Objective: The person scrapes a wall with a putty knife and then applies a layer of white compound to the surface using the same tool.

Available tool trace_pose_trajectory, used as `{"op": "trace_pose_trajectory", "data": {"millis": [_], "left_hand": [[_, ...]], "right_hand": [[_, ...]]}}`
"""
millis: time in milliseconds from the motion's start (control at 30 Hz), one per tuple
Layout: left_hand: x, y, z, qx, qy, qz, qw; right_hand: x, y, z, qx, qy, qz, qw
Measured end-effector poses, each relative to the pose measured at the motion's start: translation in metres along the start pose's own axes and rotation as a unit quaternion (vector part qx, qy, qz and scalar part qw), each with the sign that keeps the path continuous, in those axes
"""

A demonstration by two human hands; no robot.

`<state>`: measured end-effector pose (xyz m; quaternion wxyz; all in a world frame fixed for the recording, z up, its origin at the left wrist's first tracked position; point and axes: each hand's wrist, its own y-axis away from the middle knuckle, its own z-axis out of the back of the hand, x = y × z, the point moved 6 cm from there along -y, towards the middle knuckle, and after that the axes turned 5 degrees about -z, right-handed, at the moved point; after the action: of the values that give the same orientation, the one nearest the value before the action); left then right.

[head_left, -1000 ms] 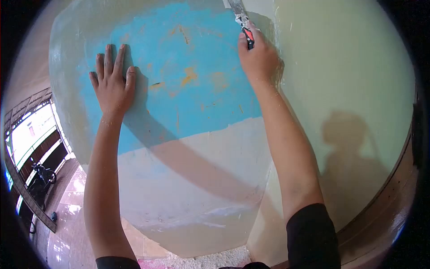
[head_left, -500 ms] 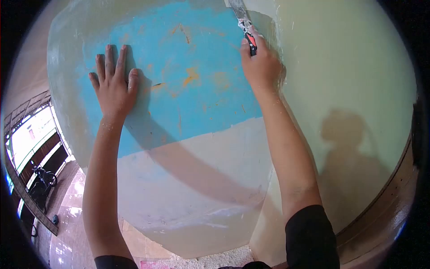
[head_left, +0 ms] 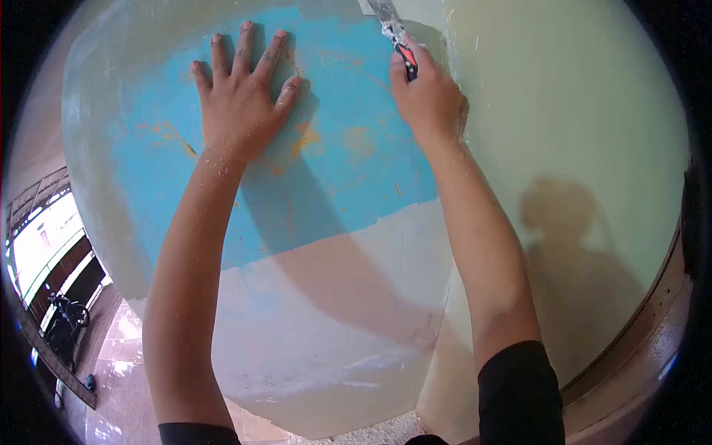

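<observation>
My left hand (head_left: 245, 107) is spread, fingers apart, against the blue-painted patch of the wall (head_left: 348, 170); it holds nothing. Higher up on the right, my right hand (head_left: 430, 100) grips the black and red handle of a putty knife (head_left: 393, 33). White paste smears the knife near the top of its handle. Its metal blade points up and left, against the wall close to the corner, and the tip lies near the frame's top edge. Orange and yellow scuffs show through the blue paint between my hands.
A pale green wall (head_left: 564, 111) meets the painted one at a corner on the right. Below the blue lies a whitish wall band (head_left: 326, 319). At far left, a motorcycle (head_left: 68, 311) stands beyond a tiled floor (head_left: 119, 371). White debris (head_left: 378, 430) lies at the wall's foot.
My left hand has slid up and to the right across the blue patch, still spread. My right hand and the putty knife appear slightly farther left and up as the view shifts a little.
</observation>
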<state>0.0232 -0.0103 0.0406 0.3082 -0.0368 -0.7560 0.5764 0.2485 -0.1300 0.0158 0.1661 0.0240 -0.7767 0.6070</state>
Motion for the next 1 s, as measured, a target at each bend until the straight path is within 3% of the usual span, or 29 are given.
{"op": "trace_pose_trajectory", "data": {"millis": [100, 200, 300, 367, 500, 667, 800, 867, 1000], "left_hand": [[0.001, 0.0, -0.005, 0.025, -0.016, 0.017, 0.999], [0.001, -0.002, -0.006, 0.007, -0.002, 0.01, 1.0], [0.0, -0.002, -0.011, -0.011, -0.004, 0.006, 1.0], [-0.001, -0.001, -0.012, -0.01, 0.0, 0.009, 1.0], [0.001, 0.002, -0.011, 0.003, -0.004, 0.017, 1.0], [-0.003, 0.004, -0.018, 0.004, 0.019, 0.018, 1.0], [-0.014, 0.021, -0.027, 0.013, 0.024, 0.014, 1.0], [-0.016, 0.02, -0.026, 0.011, 0.031, 0.014, 0.999], [-0.018, 0.019, -0.029, -0.011, 0.049, 0.01, 0.999]], "right_hand": [[-0.005, -0.001, -0.009, 0.03, 0.008, -0.021, 0.999], [-0.014, 0.014, -0.004, -0.026, -0.009, 0.005, 1.0], [-0.011, 0.011, -0.005, -0.005, -0.01, 0.0, 1.0], [-0.002, -0.005, -0.005, 0.076, 0.033, -0.061, 0.995], [0.004, 0.0, -0.01, 0.066, 0.043, -0.063, 0.995], [-0.019, 0.037, -0.011, -0.005, -0.05, 0.045, 0.998], [-0.033, 0.051, -0.015, -0.044, -0.055, 0.063, 0.996], [-0.039, 0.036, -0.021, 0.038, -0.054, -0.035, 0.997], [-0.02, 0.016, -0.026, 0.001, -0.071, -0.062, 0.996]]}}
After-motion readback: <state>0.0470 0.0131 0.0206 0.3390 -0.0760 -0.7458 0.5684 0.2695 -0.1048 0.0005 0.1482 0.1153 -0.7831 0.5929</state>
